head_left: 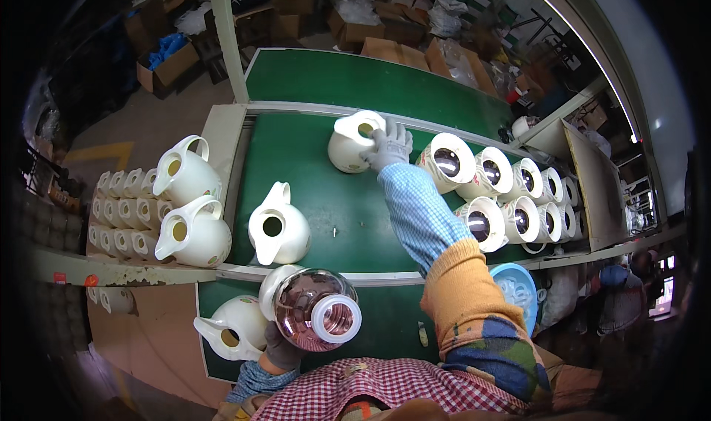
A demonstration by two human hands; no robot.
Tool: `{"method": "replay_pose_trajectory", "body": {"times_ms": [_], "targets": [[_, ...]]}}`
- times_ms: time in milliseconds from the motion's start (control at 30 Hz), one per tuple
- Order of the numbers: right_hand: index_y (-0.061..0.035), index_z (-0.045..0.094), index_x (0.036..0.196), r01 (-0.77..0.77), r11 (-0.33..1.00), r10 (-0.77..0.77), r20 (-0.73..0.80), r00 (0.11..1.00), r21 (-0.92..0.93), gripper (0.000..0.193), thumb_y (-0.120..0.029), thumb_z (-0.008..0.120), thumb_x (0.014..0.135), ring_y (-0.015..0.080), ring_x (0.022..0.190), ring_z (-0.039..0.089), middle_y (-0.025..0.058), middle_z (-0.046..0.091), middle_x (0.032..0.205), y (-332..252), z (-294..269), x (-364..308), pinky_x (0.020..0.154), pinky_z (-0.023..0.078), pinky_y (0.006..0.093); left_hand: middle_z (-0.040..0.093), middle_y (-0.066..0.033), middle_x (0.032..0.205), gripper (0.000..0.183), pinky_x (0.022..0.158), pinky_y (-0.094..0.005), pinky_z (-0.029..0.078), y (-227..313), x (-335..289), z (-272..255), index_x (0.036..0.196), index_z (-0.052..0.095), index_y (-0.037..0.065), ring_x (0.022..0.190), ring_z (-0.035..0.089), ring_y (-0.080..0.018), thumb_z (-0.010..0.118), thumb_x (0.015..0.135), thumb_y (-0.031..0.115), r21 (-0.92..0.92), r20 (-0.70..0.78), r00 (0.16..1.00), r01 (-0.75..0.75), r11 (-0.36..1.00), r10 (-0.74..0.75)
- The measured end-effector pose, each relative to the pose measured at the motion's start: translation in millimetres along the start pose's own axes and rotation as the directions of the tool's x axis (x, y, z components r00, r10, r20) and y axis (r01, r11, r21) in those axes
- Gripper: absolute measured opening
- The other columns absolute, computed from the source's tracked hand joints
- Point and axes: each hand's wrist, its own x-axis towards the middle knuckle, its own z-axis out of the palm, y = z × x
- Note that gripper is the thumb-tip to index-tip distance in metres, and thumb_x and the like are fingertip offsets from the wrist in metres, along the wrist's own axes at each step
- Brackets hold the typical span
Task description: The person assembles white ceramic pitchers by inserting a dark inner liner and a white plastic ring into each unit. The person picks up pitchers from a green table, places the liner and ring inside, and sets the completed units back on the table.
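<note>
My left hand (281, 348), in a grey glove, is at the underside of a shiny, pinkish glass flask liner (298, 313). A white ring (337, 319) sits round the liner's mouth, which faces me; the fingers are partly hidden behind the glass. Out across the green bench, my grey-gloved right hand (391, 145) is closed on the right side of a white jug body (348, 148), which has an open top. Next to the left hand is a tilted white jug (235, 326). Another white jug (280, 232) stands on the bench at mid-left.
Two rows of white jugs with dark glass inside (480, 225) stand at the right. More white jugs (194, 232) line the left side, several deep. A blue basin (516, 291) of clear plastic rings is beside my right arm. Cardboard boxes (400, 51) lie beyond the bench.
</note>
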Motion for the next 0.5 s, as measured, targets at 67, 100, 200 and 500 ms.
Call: {"method": "replay_pose_trajectory", "body": {"times_ms": [67, 100, 200, 500], "targets": [[-0.0210, 0.069, 0.127, 0.109, 0.994, -0.109, -0.010, 0.994, 0.005, 0.058, -0.038, 0.086, 0.075, 0.0398, 0.153, 0.019, 0.0155, 0.025, 0.165, -10, -3, -27, 0.126, 0.015, 0.0516, 0.034, -0.0131, 0.162, 0.098, 0.125, -0.0561, 0.026, 1, 0, 5, 0.159, 0.031, 0.019, 0.150, 0.033, -0.0360, 0.070, 0.082, 0.065, -0.014, -0.001, 1.000, -0.010, 1.000, 0.010], [-0.0200, 0.070, 0.125, 0.140, 0.988, -0.139, -0.014, 0.990, 0.067, 0.057, -0.037, 0.087, 0.074, 0.0407, 0.154, 0.018, 0.0168, 0.025, 0.165, -6, -1, -39, 0.126, 0.016, 0.0504, 0.034, -0.0127, 0.163, 0.098, 0.125, -0.0557, 0.025, 2, 1, 9, 0.159, 0.031, 0.019, 0.150, 0.033, -0.0356, 0.071, 0.082, 0.065, -0.024, 0.001, 1.000, -0.015, 1.000, 0.015], [-0.0150, 0.069, 0.122, 0.151, 0.920, -0.119, -0.109, 0.987, 0.361, 0.054, -0.030, 0.089, 0.074, 0.0428, 0.152, 0.021, 0.0226, 0.026, 0.164, 16, -12, -80, 0.125, 0.024, 0.0461, 0.036, -0.0149, 0.161, 0.107, 0.124, -0.0557, 0.028, 5, 7, 22, 0.159, 0.029, 0.015, 0.148, 0.036, -0.0366, 0.073, 0.077, 0.068, -0.003, 0.001, 1.000, -0.022, 1.000, 0.022], [0.0001, 0.060, 0.131, 0.372, 0.316, -0.072, -0.369, 0.927, 0.873, 0.043, -0.008, 0.072, 0.091, 0.0224, 0.109, 0.066, 0.0122, 0.068, 0.121, 168, -212, -309, 0.094, 0.054, 0.0373, 0.043, -0.0121, 0.157, 0.090, 0.121, -0.0541, 0.033, -13, -1, 42, 0.158, 0.033, 0.015, 0.144, 0.042, -0.0334, 0.066, 0.087, 0.060, 0.121, -0.013, 1.000, -0.017, 0.993, 0.019]]}}
